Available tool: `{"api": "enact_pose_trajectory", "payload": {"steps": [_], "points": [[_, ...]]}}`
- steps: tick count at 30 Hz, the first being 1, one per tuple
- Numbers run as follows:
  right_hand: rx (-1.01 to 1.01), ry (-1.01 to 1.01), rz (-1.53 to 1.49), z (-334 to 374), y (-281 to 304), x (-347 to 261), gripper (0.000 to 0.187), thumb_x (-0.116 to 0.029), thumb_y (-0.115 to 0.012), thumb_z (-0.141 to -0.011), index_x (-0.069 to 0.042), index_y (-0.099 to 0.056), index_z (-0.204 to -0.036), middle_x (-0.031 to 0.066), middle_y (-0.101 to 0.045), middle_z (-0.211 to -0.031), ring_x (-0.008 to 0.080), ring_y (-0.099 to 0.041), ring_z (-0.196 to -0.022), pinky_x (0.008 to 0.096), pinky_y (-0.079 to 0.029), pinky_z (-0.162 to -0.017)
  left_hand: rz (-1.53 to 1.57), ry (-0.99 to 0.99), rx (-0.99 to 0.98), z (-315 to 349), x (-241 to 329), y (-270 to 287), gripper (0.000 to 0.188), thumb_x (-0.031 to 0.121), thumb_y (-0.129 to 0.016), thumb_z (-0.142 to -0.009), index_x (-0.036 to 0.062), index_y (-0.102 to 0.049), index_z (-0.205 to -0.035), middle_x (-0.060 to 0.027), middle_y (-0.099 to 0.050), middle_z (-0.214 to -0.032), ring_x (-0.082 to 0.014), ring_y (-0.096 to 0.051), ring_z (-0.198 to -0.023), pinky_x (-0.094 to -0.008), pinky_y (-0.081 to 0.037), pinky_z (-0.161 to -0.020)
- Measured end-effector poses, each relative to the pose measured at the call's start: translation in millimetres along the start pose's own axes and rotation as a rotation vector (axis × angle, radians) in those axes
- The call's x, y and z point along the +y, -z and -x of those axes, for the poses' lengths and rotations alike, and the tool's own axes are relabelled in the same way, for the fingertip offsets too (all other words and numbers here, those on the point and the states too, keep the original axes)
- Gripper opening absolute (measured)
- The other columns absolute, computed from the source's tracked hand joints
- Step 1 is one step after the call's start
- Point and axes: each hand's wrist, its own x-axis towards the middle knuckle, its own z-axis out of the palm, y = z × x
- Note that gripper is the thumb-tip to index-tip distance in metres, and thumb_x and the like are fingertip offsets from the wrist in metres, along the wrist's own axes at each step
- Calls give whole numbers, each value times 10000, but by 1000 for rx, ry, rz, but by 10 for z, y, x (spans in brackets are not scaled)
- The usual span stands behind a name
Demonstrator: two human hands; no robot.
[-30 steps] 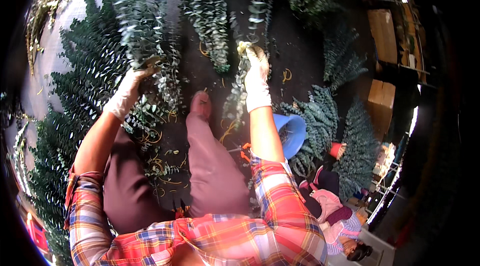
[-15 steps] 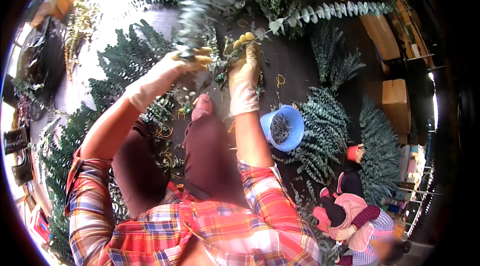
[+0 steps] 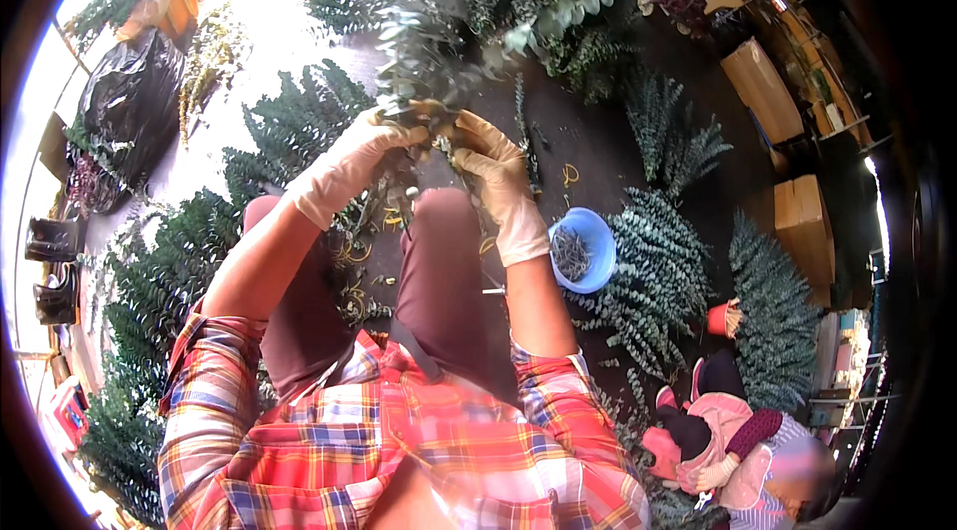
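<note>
left hand clamped on leafy stems, right hand half-curled beside it, touching them, its grip unclear

Floor: dark, through the centre and right of the view. Sunlit ground: pale, glaring almost white, upper left. Shelving: along the right side, largely in shade, contents mostly too dark to tell. Cardboard boxes: two large, brown, beside the shelving. Light: strong daylight, brightest at upper left; narrow bright slits near the right rim.
</note>
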Motion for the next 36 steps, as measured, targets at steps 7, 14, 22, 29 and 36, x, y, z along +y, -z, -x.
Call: {"api": "enact_pose_trajectory", "payload": {"steps": [7, 14, 22, 29, 36], "points": [[174, 59, -105, 1147, 831, -433, 474, 98, -563, -777, -12, -541, -1238, 82, -631, -1103, 137, -591, -982, 229, -462, -850, -32, -58, 100, 384, 150, 18, 487, 164, -650, -811, 63, -504, -1265, -49, -632, -1089, -81, -545, -755, -237, -487, -637], [305, 238, -151, 2180, 1175, -733, 493, 31, -575, -817, -19, -475, -1297, 42, -596, -1027, 153, -562, -906, 271, -467, -830, 198, -170, 0, 452, -109, 550, 405, 132, -583, -875, 54, -461, -1253, -7, -543, -992, -71, -447, -693, -149, -338, -489], [390, 185, -602, 2496, 1082, -707, 220, -258, -573, -760, -39, -572, -775, 20, -433, -653, 136, -407, -552, 265, -300, -511, 229, -146, -19, 523, -532, 1025, 313, 107, -630, -822, 103, -499, -1106, -8, -529, -928, -69, -435, -710, -155, -326, -463], [301, 176, -556, 2503, 1135, -729, 290, -291, -590, -733, -118, -386, -622, -22, -365, -585, 106, -356, -486, 261, -282, -475, 119, 5, 34, 644, -536, 963, 338, 170, -692, -758, 80, -535, -1044, 7, -542, -854, -78, -450, -666, -173, -322, -487], [323, 226, -539, 2196, 1057, -702, 252, -37, -548, -665, -29, -546, -917, 28, -427, -761, 161, -406, -657, 267, -334, -592, 184, 160, 186, 850, -562, 936, 458, 112, -662, -742, 40, -486, -1159, -12, -541, -768, -119, -477, -625, -246, -400, -587]]}}
